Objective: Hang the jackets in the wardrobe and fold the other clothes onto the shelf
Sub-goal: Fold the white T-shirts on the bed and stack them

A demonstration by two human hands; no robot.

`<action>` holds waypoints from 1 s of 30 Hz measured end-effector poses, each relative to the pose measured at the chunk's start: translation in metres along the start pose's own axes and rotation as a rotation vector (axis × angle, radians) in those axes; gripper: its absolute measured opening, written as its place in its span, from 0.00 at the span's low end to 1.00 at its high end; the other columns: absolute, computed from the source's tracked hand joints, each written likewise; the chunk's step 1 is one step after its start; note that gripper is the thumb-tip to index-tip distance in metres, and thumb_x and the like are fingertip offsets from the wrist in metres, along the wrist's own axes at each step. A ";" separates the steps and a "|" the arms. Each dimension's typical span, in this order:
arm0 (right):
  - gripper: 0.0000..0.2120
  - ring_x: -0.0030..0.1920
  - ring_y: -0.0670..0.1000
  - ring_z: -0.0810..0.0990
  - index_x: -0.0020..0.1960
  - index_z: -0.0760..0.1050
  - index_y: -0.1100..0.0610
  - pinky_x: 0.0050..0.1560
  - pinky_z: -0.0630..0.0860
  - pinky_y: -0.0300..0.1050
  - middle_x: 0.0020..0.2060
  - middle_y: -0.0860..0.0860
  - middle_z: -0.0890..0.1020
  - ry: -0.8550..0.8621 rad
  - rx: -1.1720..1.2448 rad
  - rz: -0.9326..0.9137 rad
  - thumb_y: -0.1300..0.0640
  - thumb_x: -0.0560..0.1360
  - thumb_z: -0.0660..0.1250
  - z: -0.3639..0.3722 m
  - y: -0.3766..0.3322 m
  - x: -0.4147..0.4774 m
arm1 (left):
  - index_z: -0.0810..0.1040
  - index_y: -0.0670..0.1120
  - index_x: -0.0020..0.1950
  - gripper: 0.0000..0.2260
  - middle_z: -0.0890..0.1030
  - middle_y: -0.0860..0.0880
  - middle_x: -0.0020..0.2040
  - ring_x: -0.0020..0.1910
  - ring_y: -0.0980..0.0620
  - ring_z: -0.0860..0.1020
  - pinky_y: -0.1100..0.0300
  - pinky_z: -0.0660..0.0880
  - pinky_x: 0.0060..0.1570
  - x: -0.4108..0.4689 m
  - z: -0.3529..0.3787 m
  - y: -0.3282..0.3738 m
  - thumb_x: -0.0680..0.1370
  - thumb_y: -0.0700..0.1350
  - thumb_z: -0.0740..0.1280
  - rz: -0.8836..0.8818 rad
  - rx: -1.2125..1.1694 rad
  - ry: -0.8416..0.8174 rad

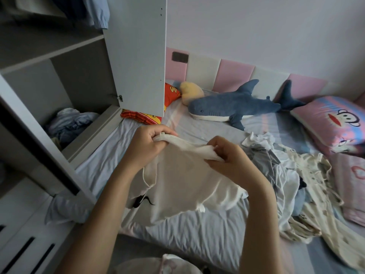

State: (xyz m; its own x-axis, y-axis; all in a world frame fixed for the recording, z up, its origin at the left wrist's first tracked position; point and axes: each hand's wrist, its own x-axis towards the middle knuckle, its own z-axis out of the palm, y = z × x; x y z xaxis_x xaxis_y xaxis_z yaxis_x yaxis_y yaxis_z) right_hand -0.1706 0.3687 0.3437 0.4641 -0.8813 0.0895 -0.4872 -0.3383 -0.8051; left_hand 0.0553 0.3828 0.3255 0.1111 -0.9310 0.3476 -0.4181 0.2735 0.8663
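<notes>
**Q:** Where is the white garment positioned?
**A:** It is hanging from both hands above the bed. Its lower part is resting on the bed, in front of the open wardrobe.

**Q:** What is the left hand doing?
**A:** It is gripping the bunched upper edge of the garment. The fingers are curling around the fabric and the thumb is pressing on top.

**Q:** And the right hand?
**A:** It is pinching the same edge further along, with the fingers curled and pressed together on a fold. The strip between the two hands is stretching almost taut.

**Q:** What is lying nearby?
**A:** A heap of unfolded clothes is lying on the bed just beside the garment, to its right. Crumpled blue clothes are sitting in the lower wardrobe compartment, under a shelf. A plush shark is lying near the headboard, well apart from the hands. A pink pillow is sitting at the far right.
</notes>
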 end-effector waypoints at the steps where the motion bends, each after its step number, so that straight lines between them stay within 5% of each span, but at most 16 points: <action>1: 0.13 0.29 0.41 0.68 0.43 0.70 0.50 0.31 0.66 0.36 0.29 0.48 0.73 0.045 -0.027 0.005 0.65 0.71 0.70 -0.001 0.002 0.001 | 0.84 0.43 0.45 0.09 0.83 0.57 0.37 0.38 0.62 0.79 0.70 0.73 0.39 0.000 -0.001 -0.001 0.72 0.31 0.68 -0.023 0.006 0.006; 4: 0.16 0.30 0.42 0.68 0.42 0.67 0.48 0.32 0.67 0.37 0.30 0.45 0.72 0.273 -0.068 0.001 0.63 0.70 0.72 0.002 0.004 0.004 | 0.82 0.46 0.48 0.08 0.82 0.56 0.39 0.39 0.64 0.79 0.71 0.73 0.39 0.001 -0.002 -0.008 0.73 0.35 0.70 -0.102 0.031 0.045; 8: 0.20 0.31 0.42 0.69 0.44 0.64 0.46 0.34 0.66 0.30 0.32 0.44 0.70 0.528 0.113 -0.246 0.72 0.70 0.62 0.013 -0.018 0.003 | 0.80 0.46 0.53 0.10 0.81 0.55 0.43 0.43 0.62 0.78 0.69 0.74 0.42 0.000 -0.005 -0.023 0.73 0.38 0.68 -0.176 0.150 0.056; 11: 0.24 0.30 0.55 0.67 0.46 0.65 0.46 0.30 0.66 0.43 0.36 0.53 0.70 0.654 0.115 -0.354 0.75 0.68 0.58 0.014 -0.030 0.003 | 0.81 0.46 0.46 0.06 0.80 0.53 0.38 0.37 0.63 0.76 0.74 0.69 0.31 -0.006 -0.009 -0.036 0.71 0.40 0.70 -0.240 0.223 0.113; 13: 0.24 0.32 0.54 0.68 0.46 0.67 0.48 0.32 0.69 0.52 0.37 0.48 0.73 0.696 0.108 -0.381 0.77 0.66 0.56 0.014 -0.032 0.002 | 0.79 0.46 0.39 0.06 0.78 0.54 0.34 0.33 0.61 0.74 0.70 0.68 0.29 -0.012 -0.011 -0.045 0.70 0.49 0.69 -0.267 0.291 0.155; 16: 0.23 0.35 0.47 0.71 0.48 0.71 0.51 0.37 0.74 0.50 0.40 0.35 0.76 0.756 0.049 -0.375 0.76 0.64 0.56 0.016 -0.031 0.000 | 0.72 0.46 0.34 0.12 0.73 0.53 0.30 0.32 0.52 0.71 0.61 0.65 0.31 -0.018 -0.014 -0.057 0.70 0.51 0.69 -0.436 0.375 0.081; 19: 0.21 0.34 0.49 0.75 0.46 0.74 0.49 0.36 0.75 0.51 0.40 0.33 0.77 0.826 0.020 -0.314 0.73 0.65 0.58 0.021 -0.029 -0.002 | 0.62 0.47 0.27 0.16 0.64 0.50 0.26 0.28 0.51 0.63 0.59 0.57 0.30 -0.021 -0.016 -0.059 0.63 0.52 0.68 -0.618 0.330 -0.115; 23: 0.13 0.33 0.49 0.77 0.43 0.77 0.49 0.36 0.76 0.47 0.37 0.40 0.80 0.975 0.013 -0.139 0.66 0.68 0.63 0.018 -0.020 -0.006 | 0.80 0.42 0.41 0.04 0.76 0.46 0.37 0.35 0.52 0.73 0.61 0.68 0.36 -0.025 -0.025 -0.058 0.75 0.41 0.69 -0.665 0.176 -0.344; 27: 0.06 0.37 0.52 0.78 0.42 0.79 0.49 0.39 0.72 0.46 0.33 0.47 0.79 1.037 -0.109 0.134 0.57 0.69 0.65 0.003 -0.005 -0.009 | 0.79 0.43 0.56 0.10 0.82 0.43 0.48 0.44 0.50 0.79 0.60 0.73 0.44 -0.029 -0.035 -0.050 0.80 0.46 0.63 -0.639 -0.027 -0.456; 30: 0.06 0.38 0.52 0.77 0.44 0.81 0.52 0.38 0.66 0.43 0.34 0.50 0.80 1.029 -0.137 0.214 0.59 0.70 0.65 -0.002 0.008 -0.013 | 0.77 0.41 0.57 0.24 0.80 0.39 0.54 0.52 0.46 0.79 0.53 0.72 0.55 -0.031 -0.039 -0.047 0.73 0.59 0.69 -0.549 -0.119 -0.532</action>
State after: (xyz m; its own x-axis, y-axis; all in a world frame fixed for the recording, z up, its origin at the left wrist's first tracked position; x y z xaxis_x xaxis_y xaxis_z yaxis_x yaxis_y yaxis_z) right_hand -0.1820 0.3769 0.3378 -0.4602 -0.7602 0.4586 -0.5936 -0.1207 -0.7956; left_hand 0.1070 0.4087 0.2883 -0.1859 -0.9233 -0.3361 -0.3249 -0.2650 0.9078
